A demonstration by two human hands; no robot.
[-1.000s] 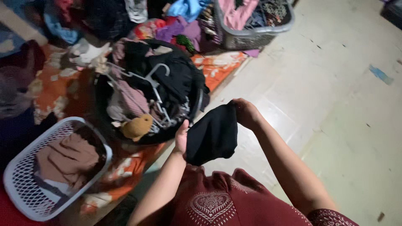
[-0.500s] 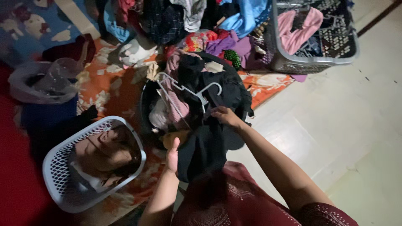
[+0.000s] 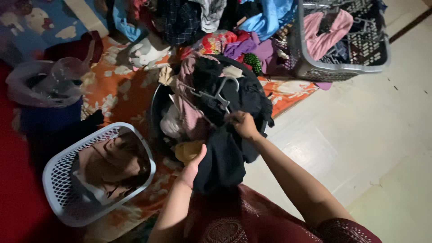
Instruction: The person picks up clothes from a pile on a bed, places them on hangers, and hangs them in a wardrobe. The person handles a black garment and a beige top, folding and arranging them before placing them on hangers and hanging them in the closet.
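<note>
Colours and patterns around the black tub (image 3: 158, 104)

Black garment (image 3: 222, 157) near the tub; white lattice basket (image 3: 58, 180) to its left; orange floral mat (image 3: 118, 92) beneath; grey basket (image 3: 315, 67) beyond with pink cloth (image 3: 324, 33); maroon white-printed dress (image 3: 252, 220).

The scene is dim and grainy, with deep shadow over the dark clothes. The pale floor (image 3: 360, 126) on the right catches the most light, and detail is soft throughout.

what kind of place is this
Probably a room at home used for sorting laundry. Clothes are heaped on the floor, a dark tub holds garments and hangers, and a white basket and a grey basket hold more.
</note>
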